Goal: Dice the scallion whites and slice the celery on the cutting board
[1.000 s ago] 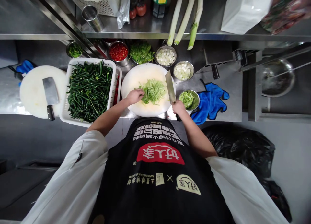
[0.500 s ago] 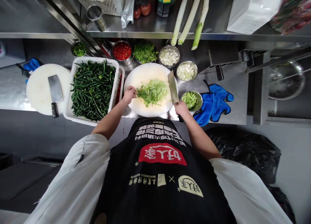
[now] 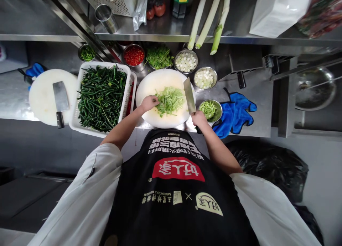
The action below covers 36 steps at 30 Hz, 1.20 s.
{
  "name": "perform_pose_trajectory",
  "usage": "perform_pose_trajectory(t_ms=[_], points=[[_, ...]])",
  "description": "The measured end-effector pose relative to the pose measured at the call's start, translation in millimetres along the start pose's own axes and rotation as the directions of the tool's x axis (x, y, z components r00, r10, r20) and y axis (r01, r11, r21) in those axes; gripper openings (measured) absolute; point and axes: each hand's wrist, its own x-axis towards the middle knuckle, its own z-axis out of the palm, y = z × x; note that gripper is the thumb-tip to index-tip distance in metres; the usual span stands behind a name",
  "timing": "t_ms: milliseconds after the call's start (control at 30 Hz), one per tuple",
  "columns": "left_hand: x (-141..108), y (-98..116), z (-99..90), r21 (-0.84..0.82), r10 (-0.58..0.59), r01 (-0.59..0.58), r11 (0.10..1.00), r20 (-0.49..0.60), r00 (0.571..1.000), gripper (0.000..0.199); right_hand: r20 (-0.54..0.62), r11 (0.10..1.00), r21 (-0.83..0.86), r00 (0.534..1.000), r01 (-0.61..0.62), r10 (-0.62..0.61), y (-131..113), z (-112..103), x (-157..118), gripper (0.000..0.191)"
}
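Note:
A heap of chopped celery (image 3: 172,99), pale green stalk pieces with leafier bits on the left, lies on a round white cutting board (image 3: 149,80). My left hand (image 3: 149,103) reaches over the board from the left, its fingers pinched together at the leafy edge of the heap. In my right hand (image 3: 200,119) is the black handle of a cleaver (image 3: 190,96). Its broad blade points away from me over the board's right side, apart from the heap. Close to that hand stands a metal bowl of cut green pieces (image 3: 210,110).
Left of the board sits a white basket of green chillies (image 3: 103,96); beyond it another cleaver (image 3: 61,96) rests on a second board (image 3: 40,93). Bowls of red chillies (image 3: 134,56) and white chunks (image 3: 186,62) line the back. Blue gloves (image 3: 235,112) lie right, below a shelf edge (image 3: 160,38).
My left hand has moved right, from the board's left side in to the leafy edge of the heap. The cleaver and my right hand have hardly moved.

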Motion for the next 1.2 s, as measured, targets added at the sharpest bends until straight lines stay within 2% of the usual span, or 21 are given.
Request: perform_pose_trajectory(t_ms=[100, 167, 233, 400, 567, 633, 700, 733, 800, 833, 867, 933, 1033, 1100, 1200], points=[[-6, -6, -13.3, -0.316, -0.163, 0.155, 0.936, 0.002, 0.987, 0.020, 0.002, 1.000, 0.013, 1.000, 0.004, -0.004, 3, 2, 2, 0.028], [-10, -10, -19.9, -0.512, -0.262, 0.242, 0.824, 0.033, 0.964, 0.024, 0.006, 1.000, 0.019, 1.000, 0.004, -0.005, 4, 2, 3, 0.027], [-14, -14, -24.9, -0.633, -0.314, 0.267, 0.727, 0.040, 0.949, 0.031, 0.006, 1.000, 0.019, 1.000, 0.006, -0.007, 5, 2, 3, 0.026], [-29, -21, -31.2, -0.738, -0.364, 0.261, 0.623, 0.023, 0.931, 0.032, 0.008, 1.000, 0.010, 1.000, 0.011, -0.011, 4, 1, 2, 0.024], [-34, -26, -30.9, -0.841, -0.352, 0.253, 0.479, 0.079, 0.932, 0.018, 0.010, 1.000, 0.000, 1.000, 0.003, -0.003, 2, 0, 0, 0.025], [-31, -28, -27.4, -0.811, -0.388, 0.274, 0.516, 0.063, 0.920, 0.021, 0.011, 1.000, -0.018, 1.000, 0.000, 0.000, 2, 0, 0, 0.025], [-29, -29, -21.0, -0.671, -0.422, 0.284, 0.685, -0.047, 0.906, 0.029, 0.010, 1.000, -0.023, 1.000, -0.009, 0.009, 2, 0, 1, 0.025], [-29, -30, -16.8, -0.547, -0.396, 0.275, 0.791, -0.113, 0.912, 0.029, 0.009, 1.000, -0.020, 1.000, -0.016, 0.016, 2, 0, 1, 0.025], [-30, -29, -7.0, -0.238, -0.232, 0.193, 0.952, -0.148, 0.961, 0.020, 0.005, 1.000, -0.009, 1.000, -0.030, 0.030, 2, 0, 0, 0.025], [-30, -29, -1.8, -0.092, -0.127, 0.118, 0.989, -0.102, 0.987, 0.019, 0.002, 0.999, -0.005, 0.999, -0.036, 0.036, 2, 0, 0, 0.024], [-31, -27, 3.2, 0.031, -0.036, 0.037, 0.999, -0.031, 0.999, 0.023, 0.001, 0.999, -0.003, 0.999, -0.039, 0.039, 1, 0, 0, 0.024], [-30, -24, 11.4, 0.207, 0.067, -0.083, 0.975, 0.085, 0.994, 0.033, 0.002, 0.999, -0.001, 0.999, -0.039, 0.039, 0, 0, -1, 0.024], [-26, -20, 15.3, 0.336, 0.099, -0.129, 0.933, 0.106, 0.989, 0.030, 0.003, 0.999, -0.004, 0.999, -0.034, 0.034, -1, -1, -2, 0.024], [-22, -18, 11.2, 0.310, 0.118, -0.136, 0.941, 0.077, 0.990, 0.022, 0.001, 1.000, -0.009, 1.000, -0.030, 0.030, -1, -1, -2, 0.024], [-19, -16, -0.6, 0.140, 0.096, -0.092, 0.986, -0.016, 0.995, 0.013, 0.000, 1.000, -0.013, 1.000, -0.028, 0.028, 0, 0, -1, 0.025]])
